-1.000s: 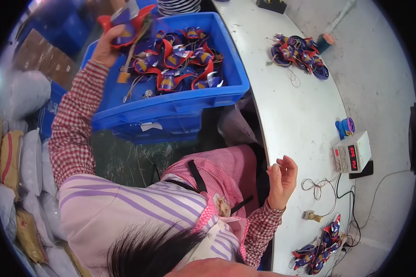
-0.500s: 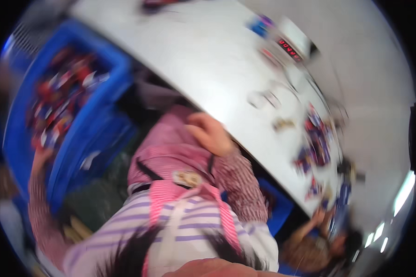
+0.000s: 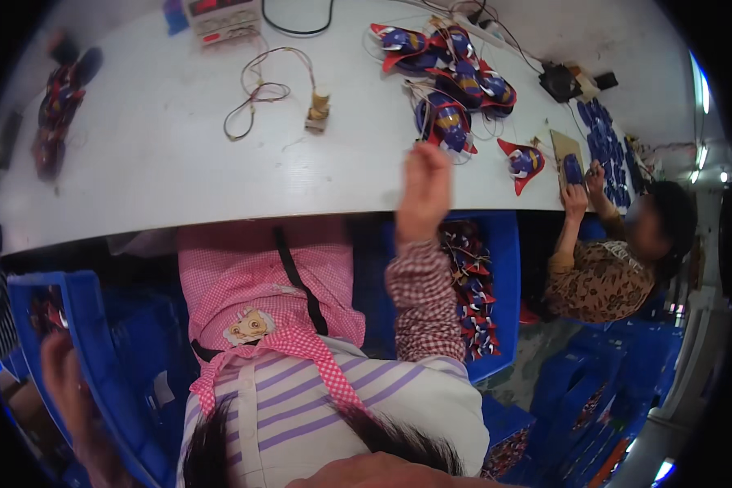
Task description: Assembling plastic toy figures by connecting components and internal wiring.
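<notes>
My right hand reaches over the table's front edge, its fingertips at the lower end of a purple and red plastic toy part with a yellow mark and thin wires. Its fingers look loosely bent with nothing visible in them; whether they touch the part cannot be made out. That part belongs to a pile of several similar parts. At the lower left, my left hand is smeared by motion beside a blue bin that has red and dark pieces inside.
The white table carries a display box, a looped cable and dark red pieces. One more toy part lies near a co-worker handling a blue piece. A filled blue bin stands at my right.
My view has turned toward the table. My right hand has moved from my lap to the pile of parts. The left hand has come back from the loose pieces in the left bin.
</notes>
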A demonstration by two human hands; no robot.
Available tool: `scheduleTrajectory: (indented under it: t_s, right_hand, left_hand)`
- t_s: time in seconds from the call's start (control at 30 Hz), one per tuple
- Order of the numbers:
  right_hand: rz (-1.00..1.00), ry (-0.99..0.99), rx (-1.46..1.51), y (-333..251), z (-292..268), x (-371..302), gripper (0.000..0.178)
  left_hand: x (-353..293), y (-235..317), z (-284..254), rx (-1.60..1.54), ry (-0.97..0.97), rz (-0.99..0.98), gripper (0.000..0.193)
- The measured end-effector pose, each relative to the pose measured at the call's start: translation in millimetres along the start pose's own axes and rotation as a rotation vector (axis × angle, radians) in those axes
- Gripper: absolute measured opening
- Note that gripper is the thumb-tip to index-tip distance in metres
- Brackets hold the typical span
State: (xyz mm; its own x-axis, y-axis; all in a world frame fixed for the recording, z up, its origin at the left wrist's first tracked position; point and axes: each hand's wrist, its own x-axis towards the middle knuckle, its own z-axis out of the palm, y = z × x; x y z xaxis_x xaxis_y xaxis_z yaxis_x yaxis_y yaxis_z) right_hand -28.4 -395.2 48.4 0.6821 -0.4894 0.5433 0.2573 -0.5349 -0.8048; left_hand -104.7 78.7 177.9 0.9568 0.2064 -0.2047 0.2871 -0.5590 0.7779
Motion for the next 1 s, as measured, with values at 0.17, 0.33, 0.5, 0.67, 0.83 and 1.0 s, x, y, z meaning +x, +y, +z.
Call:
scheduleTrajectory:
  t_s: [0.17,0.33,0.5,0.67,0.83,1.0]
  right_hand:
    - [0.297,0.225,-0.071,103,-92,83,0.024]
    - [0.415,-0.155,-0.347,162,-102,123,0.027]
    - [0.424,-0.368,-0.46,168,-104,142,0.027]
    - [0.39,-0.456,-0.378,174,-107,143,0.026]
    - [0.472,-0.318,-0.221,153,-110,132,0.024]
    - [0.561,-0.25,-0.011,161,-135,122,0.023]
  left_hand:
    - [67,105,222,0.075,-0.837,1.019,0.035]
    - [111,224,420,0.386,-0.465,1.858,0.058]
    - [124,288,488,0.785,-0.513,1.894,0.063]
    - [126,297,500,1.096,-0.643,1.741,0.062]
    - [117,274,472,0.87,-0.582,1.775,0.062]
    - [105,240,442,0.11,-0.376,1.74,0.057]
